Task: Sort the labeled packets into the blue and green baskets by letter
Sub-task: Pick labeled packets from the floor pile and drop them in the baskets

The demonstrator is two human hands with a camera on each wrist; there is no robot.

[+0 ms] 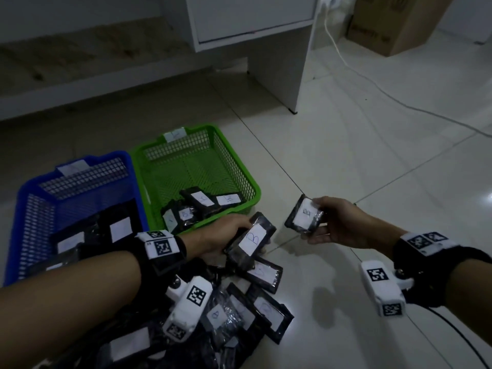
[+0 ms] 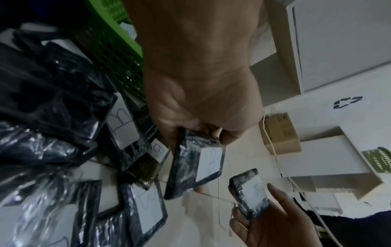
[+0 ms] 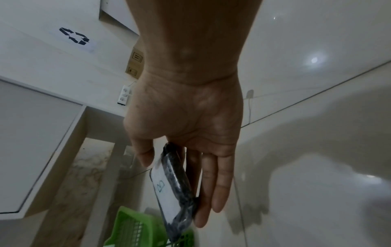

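Item: two packets marked B, one in each hand, mid-sort.
Left hand (image 1: pixel 226 237) grips packet (image 1: pixel 251 241) over the floor pile (image 1: pixel 239 312); right hand (image 1: pixel 338 225) pinches second packet (image 1: pixel 304 215). Next, probably: carry both to whichever of blue basket (image 1: pixel 32 198) or green basket (image 1: pixel 239 166) takes B; their tags are unreadable.

Glossy tiled floor (image 1: pixel 372 161), white cabinet (image 1: pixel 253 17)
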